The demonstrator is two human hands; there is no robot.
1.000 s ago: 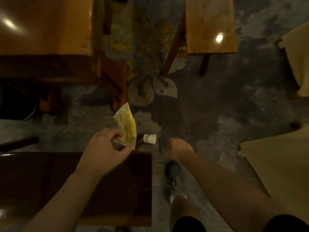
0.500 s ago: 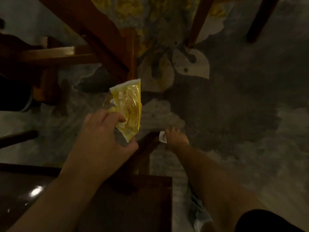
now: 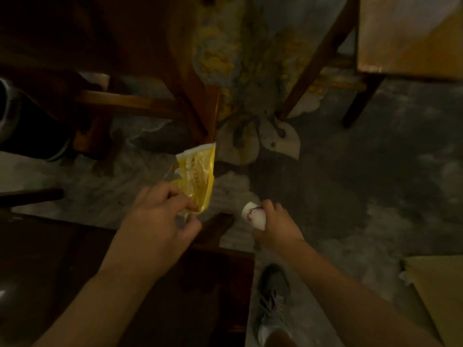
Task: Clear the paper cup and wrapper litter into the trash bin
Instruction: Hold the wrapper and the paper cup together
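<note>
My left hand (image 3: 157,219) pinches the lower end of a yellow plastic wrapper (image 3: 198,175), which stands up above my fingers over the floor. My right hand (image 3: 276,225) is closed around a small white paper cup (image 3: 253,216) with a reddish mark, held just above the concrete floor with its base pointing left. The two hands are a short distance apart. No trash bin is in view.
A dark wooden bench (image 3: 125,284) lies under my left arm. Wooden table and chair legs (image 3: 200,108) stand ahead, another table (image 3: 411,36) at top right, a yellow board (image 3: 441,291) at the right edge. My grey shoe (image 3: 273,299) rests on the stained floor (image 3: 350,184).
My right hand reached down to the white cup on the floor, closed around it and lifted it. My left hand kept holding the yellow wrapper.
</note>
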